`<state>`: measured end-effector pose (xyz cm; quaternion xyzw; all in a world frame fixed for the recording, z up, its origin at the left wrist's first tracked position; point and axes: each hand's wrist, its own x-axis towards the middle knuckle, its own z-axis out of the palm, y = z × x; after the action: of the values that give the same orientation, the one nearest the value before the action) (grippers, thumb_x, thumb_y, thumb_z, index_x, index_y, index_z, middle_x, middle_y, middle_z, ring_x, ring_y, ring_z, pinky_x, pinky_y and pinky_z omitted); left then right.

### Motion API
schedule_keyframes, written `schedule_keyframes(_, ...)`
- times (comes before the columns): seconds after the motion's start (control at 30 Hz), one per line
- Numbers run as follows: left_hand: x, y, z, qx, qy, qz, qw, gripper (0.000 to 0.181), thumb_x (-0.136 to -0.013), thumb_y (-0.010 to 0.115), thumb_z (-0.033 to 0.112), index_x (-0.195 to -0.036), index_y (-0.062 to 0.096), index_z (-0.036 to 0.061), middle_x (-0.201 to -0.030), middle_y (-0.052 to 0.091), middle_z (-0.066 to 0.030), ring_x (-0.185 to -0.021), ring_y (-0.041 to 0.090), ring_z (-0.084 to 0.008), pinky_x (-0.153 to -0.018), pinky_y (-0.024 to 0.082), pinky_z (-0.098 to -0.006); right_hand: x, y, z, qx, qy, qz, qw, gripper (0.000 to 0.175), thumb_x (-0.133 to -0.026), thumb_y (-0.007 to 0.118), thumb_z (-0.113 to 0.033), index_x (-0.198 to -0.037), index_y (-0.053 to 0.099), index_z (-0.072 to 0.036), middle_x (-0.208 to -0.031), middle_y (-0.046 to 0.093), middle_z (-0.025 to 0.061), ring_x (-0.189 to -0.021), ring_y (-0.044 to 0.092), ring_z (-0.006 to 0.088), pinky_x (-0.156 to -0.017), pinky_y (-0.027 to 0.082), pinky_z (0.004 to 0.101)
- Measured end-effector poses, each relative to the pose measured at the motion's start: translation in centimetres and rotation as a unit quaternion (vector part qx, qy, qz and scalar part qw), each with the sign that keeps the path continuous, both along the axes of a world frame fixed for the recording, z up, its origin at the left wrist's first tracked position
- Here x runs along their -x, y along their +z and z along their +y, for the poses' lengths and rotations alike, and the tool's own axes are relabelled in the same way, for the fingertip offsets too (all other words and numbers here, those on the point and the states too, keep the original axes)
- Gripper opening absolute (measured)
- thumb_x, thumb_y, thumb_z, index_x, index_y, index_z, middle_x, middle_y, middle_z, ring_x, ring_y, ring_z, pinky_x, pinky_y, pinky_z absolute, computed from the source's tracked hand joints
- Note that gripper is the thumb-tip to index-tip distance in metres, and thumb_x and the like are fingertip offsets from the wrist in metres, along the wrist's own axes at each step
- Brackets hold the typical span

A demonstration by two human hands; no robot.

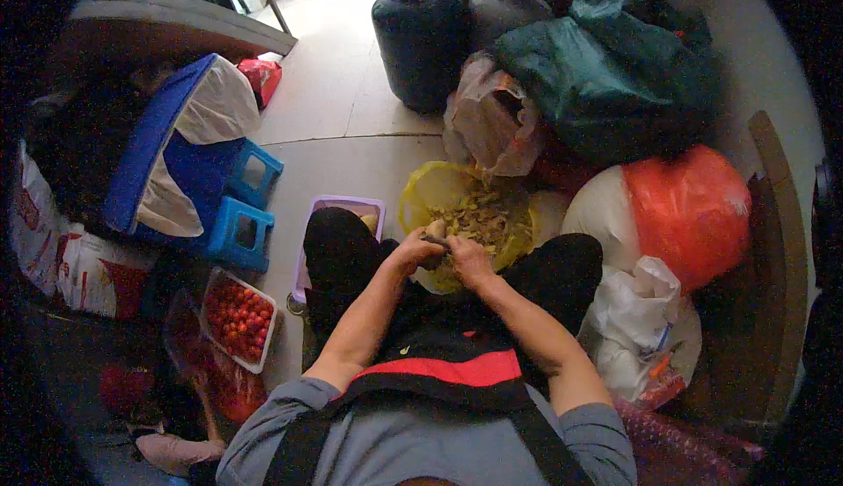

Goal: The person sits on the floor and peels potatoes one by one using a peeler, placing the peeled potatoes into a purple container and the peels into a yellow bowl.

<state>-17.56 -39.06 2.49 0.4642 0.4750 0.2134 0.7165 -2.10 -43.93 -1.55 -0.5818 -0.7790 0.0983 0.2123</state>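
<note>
My left hand (416,250) grips a pale, peeled-looking root vegetable (435,228), whose exact kind I cannot tell. Close beside it, my right hand (469,263) is closed around a small dark peeler or knife (435,241), which lies across the vegetable. Both hands are between my knees, above a yellow plastic-lined container (416,191). Brownish-yellow peelings (490,219) are heaped inside it. To the left, a lilac-rimmed plastic tray (349,200) holds pale pieces (370,222) and is partly hidden by my knee.
Blue plastic stools (240,232) and a white tray of small red tomatoes or peppers (240,318) stand at left. Another person's sleeve (178,453) shows lower left. Gas cylinders (418,45), a green bag (606,84) and a sack with red plastic (688,213) crowd the far and right sides.
</note>
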Motion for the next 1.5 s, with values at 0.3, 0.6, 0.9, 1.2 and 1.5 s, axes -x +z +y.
schedule_keyframes(0.3, 1.0, -1.9, 1.8, 0.139, 0.002, -0.130, 0.982, 0.029, -0.066, 0.063, 0.008, -0.093, 0.051, 0.0056, -0.078, 0.054, -0.0038, -0.063, 0.053, -0.0161, -0.054, 0.045, -0.0305, -1.4, -0.5, 3.3, 0.312, -0.139, -0.034, 0.939, 0.008, -0.076, 0.048, -0.008, -0.078, 0.053, -0.002, -0.079, 0.056, 0.0218, -0.080, 0.054, 0.0373, -0.065, 0.042, 0.0428)
schedule_keyframes(0.6, 1.1, -2.6, 0.9, 0.130, -0.071, -0.136, 0.980, 0.032, -0.065, 0.061, 0.006, -0.095, 0.051, 0.0061, -0.076, 0.055, -0.0020, -0.061, 0.053, -0.0138, -0.052, 0.046, -0.0279, 0.0, -1.6, 2.6, 0.144, -0.121, -0.120, 0.975, 0.027, -0.077, 0.044, -0.011, -0.103, 0.048, -0.004, -0.087, 0.058, 0.0178, -0.073, 0.058, 0.0293, -0.063, 0.047, 0.0415)
schedule_keyframes(0.9, 1.0, -5.2, 2.7, 0.121, 0.035, -0.167, 0.978, 0.028, -0.071, 0.062, 0.014, -0.097, 0.051, 0.0094, -0.074, 0.055, -0.0009, -0.057, 0.051, -0.0133, -0.049, 0.041, -0.0254, 1.2, 1.5, 2.2, 0.217, -0.161, 0.107, 0.957, 0.022, -0.080, 0.047, -0.010, -0.100, 0.049, -0.001, -0.083, 0.057, 0.0213, -0.079, 0.055, 0.0348, -0.063, 0.044, 0.0433)
schedule_keyframes(1.2, 0.7, -3.7, 1.5, 0.128, -0.007, -0.035, 0.991, 0.039, -0.065, 0.062, 0.005, -0.102, 0.050, 0.0040, -0.081, 0.055, -0.0057, -0.062, 0.054, -0.0152, -0.051, 0.045, -0.0288, 1.1, -4.2, 2.5, 0.065, -0.164, -0.001, 0.984, 0.025, -0.075, 0.050, -0.012, -0.099, 0.050, -0.004, -0.081, 0.059, 0.0173, -0.074, 0.057, 0.0343, -0.062, 0.046, 0.0440)
schedule_keyframes(1.5, 1.3, -4.1, 2.2, 0.135, 0.027, -0.145, 0.980, 0.028, -0.067, 0.062, 0.009, -0.094, 0.055, 0.0078, -0.076, 0.057, -0.0017, -0.059, 0.053, -0.0125, -0.048, 0.041, -0.0254, 0.9, 0.0, 1.3, 0.188, -0.066, 0.079, 0.977, 0.035, -0.076, 0.048, -0.012, -0.110, 0.048, -0.004, -0.090, 0.059, 0.0171, -0.081, 0.057, 0.0342, -0.065, 0.045, 0.0430)
